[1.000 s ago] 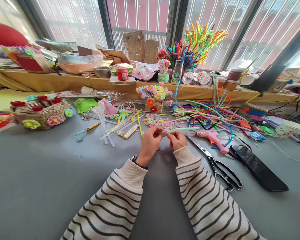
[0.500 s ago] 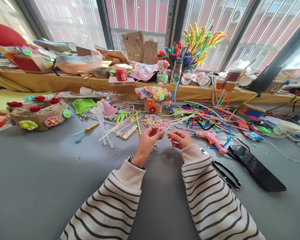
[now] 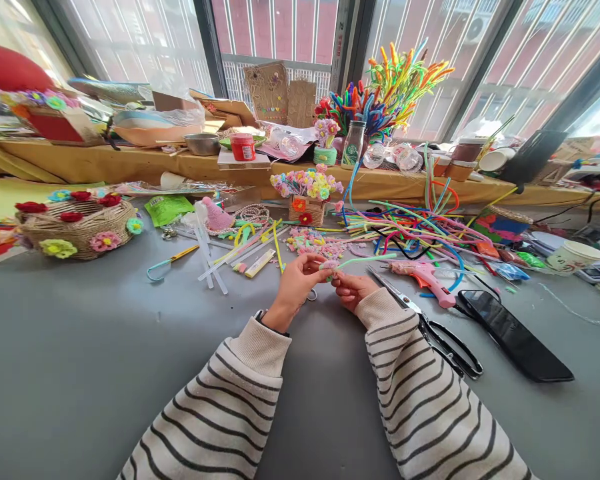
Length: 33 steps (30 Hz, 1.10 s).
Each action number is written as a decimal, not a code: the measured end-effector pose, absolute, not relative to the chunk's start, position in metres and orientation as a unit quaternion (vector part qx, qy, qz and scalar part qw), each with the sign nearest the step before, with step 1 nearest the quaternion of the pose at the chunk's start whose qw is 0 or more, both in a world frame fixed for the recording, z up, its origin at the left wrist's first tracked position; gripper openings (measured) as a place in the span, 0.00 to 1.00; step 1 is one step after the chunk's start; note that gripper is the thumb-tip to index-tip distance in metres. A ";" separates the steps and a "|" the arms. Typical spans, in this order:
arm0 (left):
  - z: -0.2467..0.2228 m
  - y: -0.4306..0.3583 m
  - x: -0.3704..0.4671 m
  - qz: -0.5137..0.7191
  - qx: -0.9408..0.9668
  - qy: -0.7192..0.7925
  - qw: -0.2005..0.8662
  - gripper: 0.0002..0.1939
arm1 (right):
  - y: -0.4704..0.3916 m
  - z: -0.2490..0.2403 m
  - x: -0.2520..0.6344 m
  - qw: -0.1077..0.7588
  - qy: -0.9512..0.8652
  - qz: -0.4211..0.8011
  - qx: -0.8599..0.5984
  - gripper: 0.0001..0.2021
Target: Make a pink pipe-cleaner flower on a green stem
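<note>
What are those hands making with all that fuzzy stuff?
A person in striped sleeves is working on a small pink and green fuzzy piece. The left hand pinches it, and the right hand is right up against it; the fingers hide just how it is being joined. A pale green stem sticks out to the right. The scissors and the pink glue gun lie on the table nearby. What it will become, I can't tell yet.
</note>
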<state>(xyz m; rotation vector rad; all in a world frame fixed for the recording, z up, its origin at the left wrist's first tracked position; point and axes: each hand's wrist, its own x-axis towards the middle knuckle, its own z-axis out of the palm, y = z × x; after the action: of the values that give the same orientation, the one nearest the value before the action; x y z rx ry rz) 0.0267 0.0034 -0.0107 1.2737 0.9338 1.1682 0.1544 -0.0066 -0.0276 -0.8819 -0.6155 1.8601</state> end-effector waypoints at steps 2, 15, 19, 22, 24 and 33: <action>-0.011 0.004 0.027 0.509 0.528 0.389 0.557 0.16 | -0.008 -0.027 0.152 0.477 -0.226 0.781 -0.335 0.13; -0.005 0.013 0.007 0.427 0.465 0.376 0.678 0.12 | -0.008 -0.015 0.169 0.487 -0.422 0.602 -0.471 0.17; -0.006 0.011 0.010 0.436 0.474 0.382 0.663 0.11 | -0.014 -0.013 0.154 0.500 -0.473 0.548 -0.475 0.13; -0.005 0.010 0.012 0.447 0.459 0.374 0.671 0.12 | -0.014 -0.013 0.151 0.512 -0.468 0.537 -0.479 0.13; -0.004 0.010 0.012 0.449 0.445 0.360 0.686 0.12 | -0.013 -0.014 0.150 0.527 -0.472 0.519 -0.480 0.13; -0.002 0.010 0.010 0.501 0.424 0.364 0.660 0.14 | -0.013 -0.017 0.149 0.531 -0.510 0.486 -0.471 0.11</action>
<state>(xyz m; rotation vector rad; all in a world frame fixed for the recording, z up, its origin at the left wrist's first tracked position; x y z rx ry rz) 0.0099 0.0104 -0.0016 0.9602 0.8238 1.1343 0.1493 -0.0132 -0.0168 -1.1239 -1.2170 1.1605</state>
